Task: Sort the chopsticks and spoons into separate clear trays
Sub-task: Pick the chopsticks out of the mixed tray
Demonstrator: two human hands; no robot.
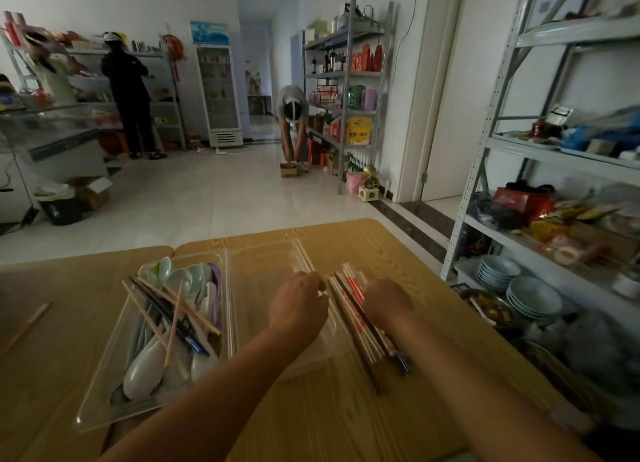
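Right of the empty tray [263, 288], the right hand [388, 299] grips the chopsticks [350, 297], the left hand [298, 305] curled over that tray's right edge, its hold unclear.

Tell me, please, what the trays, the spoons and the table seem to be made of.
Trays: clear, glossy plastic, probably; the wood grain beneath shows through and the rims catch light. Spoons: smooth and shiny, white or pale green; ceramic or melamine, I cannot tell. Table: wood-grain surface, matt; whether solid wood or a printed laminate is open.
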